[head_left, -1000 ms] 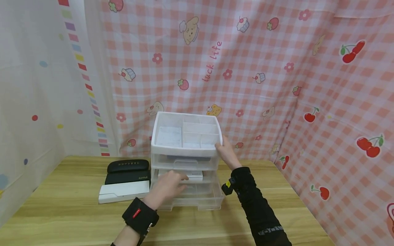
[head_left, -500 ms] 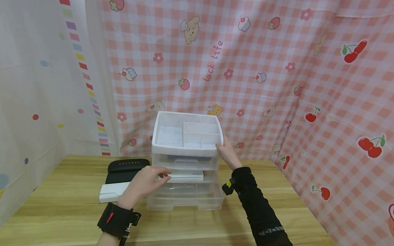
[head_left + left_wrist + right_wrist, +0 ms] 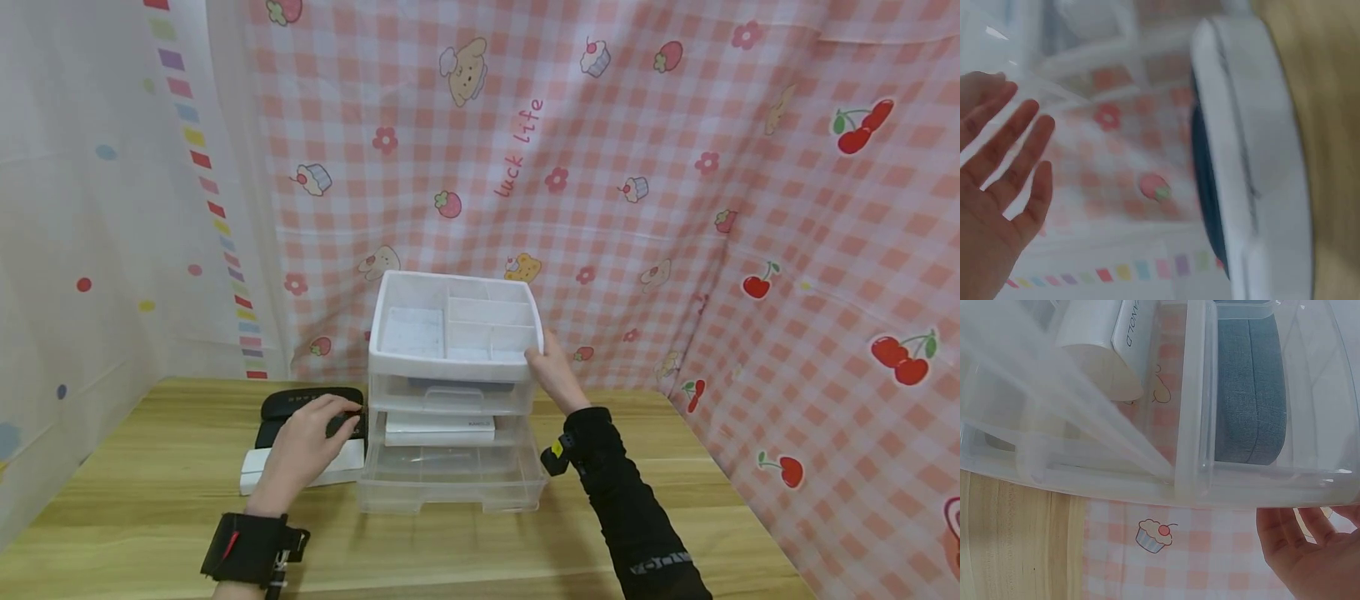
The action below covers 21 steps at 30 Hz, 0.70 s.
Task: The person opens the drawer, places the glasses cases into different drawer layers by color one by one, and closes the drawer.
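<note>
Organizer (image 3: 450,406) with clear drawers and a white compartmented top (image 3: 442,367) stands on the wood-grain tabletop (image 3: 712,508), its lowest drawer (image 3: 450,493) jutting forward. The right hand (image 3: 555,372) grips the top's right rim, thumb over the edge. The left hand (image 3: 306,443), fingers spread and loosely curved, hovers above a seamed white case (image 3: 347,461) and a black case (image 3: 313,397), both lying just left of the organizer. A lettered white case (image 3: 441,429) lies in the middle drawer (image 3: 516,429), a blue-gray fabric case (image 3: 1250,394) in the upper one. Pink gingham cloth (image 3: 637,100) hangs behind
</note>
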Motion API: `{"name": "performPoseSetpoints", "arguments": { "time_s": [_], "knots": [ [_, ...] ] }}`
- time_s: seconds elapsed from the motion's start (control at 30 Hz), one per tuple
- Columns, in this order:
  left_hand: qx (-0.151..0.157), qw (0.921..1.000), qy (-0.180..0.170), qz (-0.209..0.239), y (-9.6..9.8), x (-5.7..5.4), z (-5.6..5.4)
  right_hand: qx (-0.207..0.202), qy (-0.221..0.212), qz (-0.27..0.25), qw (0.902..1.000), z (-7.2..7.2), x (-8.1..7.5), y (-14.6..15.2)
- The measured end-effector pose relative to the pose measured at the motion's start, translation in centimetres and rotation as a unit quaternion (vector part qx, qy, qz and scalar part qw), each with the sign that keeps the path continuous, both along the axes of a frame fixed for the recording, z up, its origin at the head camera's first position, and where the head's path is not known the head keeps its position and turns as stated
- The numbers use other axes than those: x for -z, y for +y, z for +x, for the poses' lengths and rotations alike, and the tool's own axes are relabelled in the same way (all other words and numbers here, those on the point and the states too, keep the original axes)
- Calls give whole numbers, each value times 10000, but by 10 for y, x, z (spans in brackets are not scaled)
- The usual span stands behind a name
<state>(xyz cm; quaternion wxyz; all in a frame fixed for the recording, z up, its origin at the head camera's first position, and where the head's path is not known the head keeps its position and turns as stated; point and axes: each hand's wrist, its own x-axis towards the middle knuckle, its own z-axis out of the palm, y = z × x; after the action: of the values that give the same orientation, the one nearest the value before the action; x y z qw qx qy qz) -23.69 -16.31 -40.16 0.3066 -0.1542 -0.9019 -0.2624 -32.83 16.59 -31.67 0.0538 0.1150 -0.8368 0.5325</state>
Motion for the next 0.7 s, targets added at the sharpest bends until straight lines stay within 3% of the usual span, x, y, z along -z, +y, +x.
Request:
{"name": "performPoseSetpoints", "arguments": {
  "time_s": [0.13, 0.3, 0.53, 0.7],
  "knots": [
    [-290, 9980, -229, -504, -11, 9, -1, 16, -2, 6, 10000, -1, 1, 0],
    [-391, 9918, -753, -957, -21, 21, -3, -5, 7, 27, 10000, -1, 1, 1],
    [-504, 9806, -1414, -1263, -26, 32, -4, -9, 22, 36, 10000, -2, 2, 1],
    [-502, 9702, -2044, -1204, -28, 35, -3, -34, -105, 0, 9999, -2, 2, 1]
  ]
}}
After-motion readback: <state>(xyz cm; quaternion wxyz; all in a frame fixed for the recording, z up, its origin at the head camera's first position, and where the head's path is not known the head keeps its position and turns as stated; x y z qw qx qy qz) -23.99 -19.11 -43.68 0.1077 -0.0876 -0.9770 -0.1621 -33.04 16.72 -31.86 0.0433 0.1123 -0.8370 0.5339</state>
